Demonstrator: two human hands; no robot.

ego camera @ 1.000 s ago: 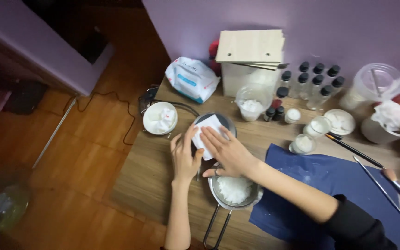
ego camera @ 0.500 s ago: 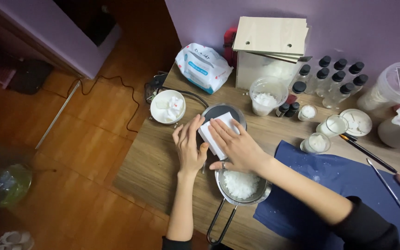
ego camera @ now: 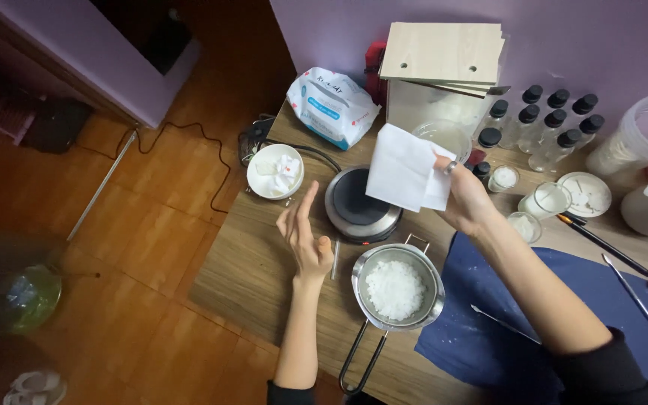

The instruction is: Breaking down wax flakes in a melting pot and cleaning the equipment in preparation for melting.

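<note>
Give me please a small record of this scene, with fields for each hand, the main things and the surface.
left hand: open, empty, beside the round hot plate
right hand: raised, pinching a white tissue sheet
pot: metal pot with white flakes, near the hot plate
cloth: blue cloth under the right forearm
bowl: white bowl left of the hot plate
surface: wooden table

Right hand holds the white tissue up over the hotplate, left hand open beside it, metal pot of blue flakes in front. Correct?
Not quite: the head view shows white flakes in the pot, not blue. The right hand holding the tissue over the hotplate and the open left hand are right.
</note>
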